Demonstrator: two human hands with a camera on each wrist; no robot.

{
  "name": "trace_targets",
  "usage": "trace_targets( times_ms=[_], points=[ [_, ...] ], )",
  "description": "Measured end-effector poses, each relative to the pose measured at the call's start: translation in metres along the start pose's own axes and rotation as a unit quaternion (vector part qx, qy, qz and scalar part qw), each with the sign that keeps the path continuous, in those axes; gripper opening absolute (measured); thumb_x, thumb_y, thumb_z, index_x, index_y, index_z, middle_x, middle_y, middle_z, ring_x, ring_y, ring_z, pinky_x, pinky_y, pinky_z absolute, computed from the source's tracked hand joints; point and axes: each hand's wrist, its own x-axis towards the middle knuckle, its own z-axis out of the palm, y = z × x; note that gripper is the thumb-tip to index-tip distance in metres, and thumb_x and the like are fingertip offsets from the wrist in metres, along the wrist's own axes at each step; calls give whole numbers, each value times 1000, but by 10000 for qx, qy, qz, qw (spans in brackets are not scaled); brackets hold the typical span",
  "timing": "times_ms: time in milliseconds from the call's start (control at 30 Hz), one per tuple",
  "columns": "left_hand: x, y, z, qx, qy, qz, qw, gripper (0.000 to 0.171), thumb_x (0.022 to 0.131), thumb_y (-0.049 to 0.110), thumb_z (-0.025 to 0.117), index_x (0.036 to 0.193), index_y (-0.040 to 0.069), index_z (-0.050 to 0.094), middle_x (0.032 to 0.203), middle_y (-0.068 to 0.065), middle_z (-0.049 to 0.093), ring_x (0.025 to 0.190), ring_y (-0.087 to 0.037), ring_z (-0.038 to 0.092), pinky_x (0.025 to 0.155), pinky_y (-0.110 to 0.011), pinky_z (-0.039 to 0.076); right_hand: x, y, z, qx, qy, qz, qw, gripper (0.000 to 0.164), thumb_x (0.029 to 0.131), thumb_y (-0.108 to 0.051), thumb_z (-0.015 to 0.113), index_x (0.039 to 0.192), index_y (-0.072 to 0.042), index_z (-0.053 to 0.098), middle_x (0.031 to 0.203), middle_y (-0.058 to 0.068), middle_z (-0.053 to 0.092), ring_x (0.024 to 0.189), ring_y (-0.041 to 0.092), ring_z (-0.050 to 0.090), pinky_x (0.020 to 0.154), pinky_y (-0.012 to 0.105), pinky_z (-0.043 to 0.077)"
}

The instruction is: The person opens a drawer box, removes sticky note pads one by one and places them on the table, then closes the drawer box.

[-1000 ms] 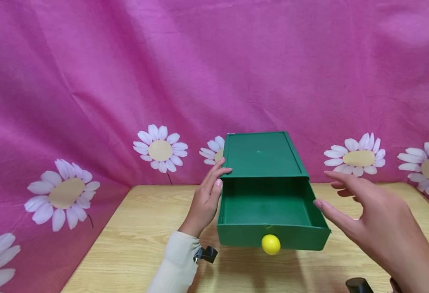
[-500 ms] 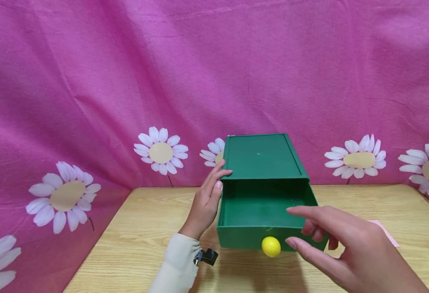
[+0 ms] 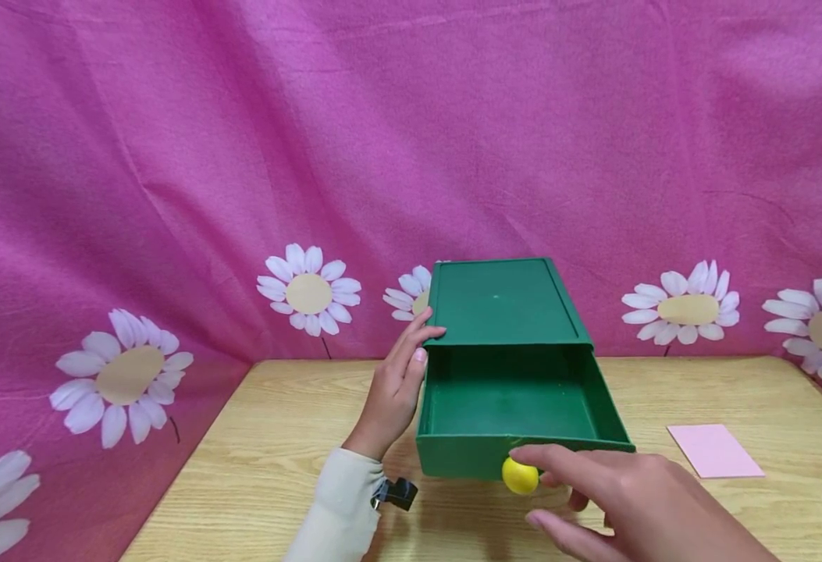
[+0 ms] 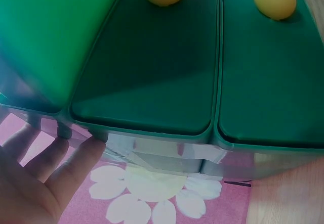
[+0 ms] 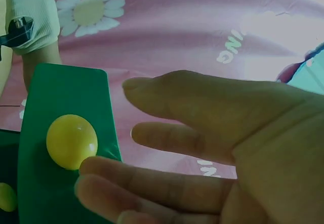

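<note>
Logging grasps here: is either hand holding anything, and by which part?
Nothing is gripped: the left hand rests against the side of the green drawer unit, and the right hand is at the yellow knob, its thumb apart from it.

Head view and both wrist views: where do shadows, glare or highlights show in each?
Head view: a shadow on the pale wooden table, below the open green plastic drawer; left wrist view: a diagonal shadow edge across the middle dark green drawer front; right wrist view: glare on the pink flower-printed cloth at upper right, and a small highlight on the round yellow knob.
</note>
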Motion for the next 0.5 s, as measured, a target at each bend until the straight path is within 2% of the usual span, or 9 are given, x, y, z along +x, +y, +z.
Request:
trace_targets(
  times_ms=[133, 300, 433, 500],
  points=[
    [0, -21, 5, 64, 43, 89, 9999, 37, 104, 10, 36, 137, 19, 50, 156, 1, 31, 142, -14, 28, 106, -48, 38, 1, 3, 3, -241, -81, -140, 9996, 40, 84, -47, 71, 120, -37, 58, 85, -31, 58, 65, -12, 51, 50, 9, 38],
    [0, -30, 6, 110, 35, 219, 9997, 36, 105, 19, 35, 137, 28, 49, 155, 10, 30, 141, -8, 27, 106, -45, 39, 2, 7, 5, -293, -329, -352, 9984, 38, 87, -45, 69, 121, -33, 58, 75, -31, 50, 59, -12, 41, 48, 11, 34],
    [1, -31, 5, 105, 11, 231, 9997, 36, 105, 23, 34, 137, 29, 49, 155, 12, 29, 141, -8, 27, 106, -46, 38, 6, 9, 8, -112, -1026, 120, 9946, 42, 87, -54, 63, 123, -33, 58, 73, -29, 50, 58, -10, 41, 48, 14, 38],
    [1, -30, 6, 119, 13, 225, 9997, 36, 105, 23, 34, 137, 29, 49, 155, 11, 29, 141, -8, 27, 106, -47, 38, 8, 10, 10, -24, -1409, 444, 9890, 44, 86, -58, 60, 123, -34, 59, 74, -28, 52, 58, -9, 43, 49, 16, 41]
  ],
)
